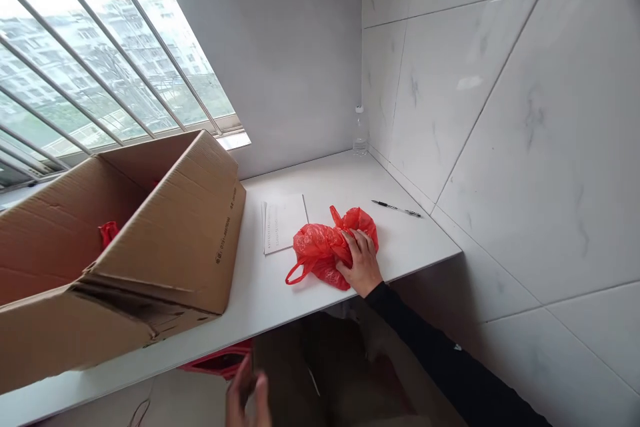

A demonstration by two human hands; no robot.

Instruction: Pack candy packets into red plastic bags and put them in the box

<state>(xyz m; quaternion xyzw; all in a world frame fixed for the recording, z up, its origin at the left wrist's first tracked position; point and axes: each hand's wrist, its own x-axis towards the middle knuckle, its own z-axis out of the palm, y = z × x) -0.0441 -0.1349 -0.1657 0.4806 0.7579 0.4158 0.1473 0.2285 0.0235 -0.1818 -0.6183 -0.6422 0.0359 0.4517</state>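
Note:
A red plastic bag [320, 247] lies crumpled on the white countertop [320, 177], near its front edge. One of its loop handles sticks out to the left and another points up. My right hand [361, 261] comes from the lower right in a black sleeve, its fingers bent over the bag's right part and gripping the plastic. What is inside the bag cannot be seen. Low in the view, in front of the counter, my left hand [247, 397] is partly cut off and slightly blurred. Its thumb and fingers are apart, with nothing visible between them.
A large open cardboard box [185, 227] with something red inside fills the counter's left. Printed paper sheets [283, 220] lie behind the bag, a pen [397, 208] to its right. A clear bottle [359, 132] stands in the corner. A red item [220, 361] is below the counter.

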